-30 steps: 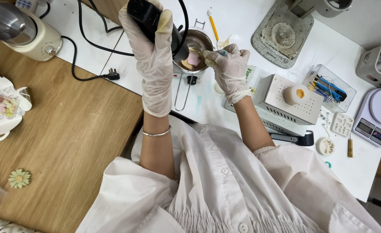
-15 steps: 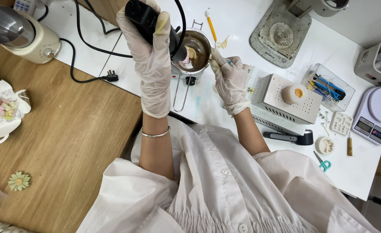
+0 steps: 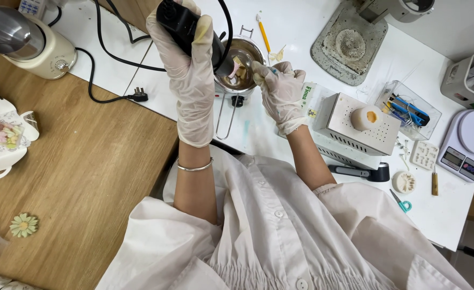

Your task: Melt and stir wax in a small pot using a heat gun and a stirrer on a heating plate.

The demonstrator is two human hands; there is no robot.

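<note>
My left hand (image 3: 189,64), in a thin white glove, grips a black corded heat tool (image 3: 186,27) with its nozzle aimed down into a small steel pot (image 3: 247,51). The pot holds pale and pink wax pieces (image 3: 238,69). My right hand (image 3: 277,88), also gloved, is at the pot's right rim with its fingers pinched on a small thin tool that is mostly hidden. The pot's wire handle (image 3: 224,115) points toward me over the white table (image 3: 296,21).
A cream grinder (image 3: 25,40) and a loose black plug (image 3: 139,95) lie left. Right of the pot are a white perforated box (image 3: 360,126) topped by a wax piece, a clear tool tray (image 3: 408,110), a digital scale (image 3: 470,142), scissors (image 3: 402,203), a yellow pencil (image 3: 263,32).
My right hand dropped away from the pot, then came back up to its rim. The pink wax piece shifted inside the pot. My left hand kept the heat tool nearly still.
</note>
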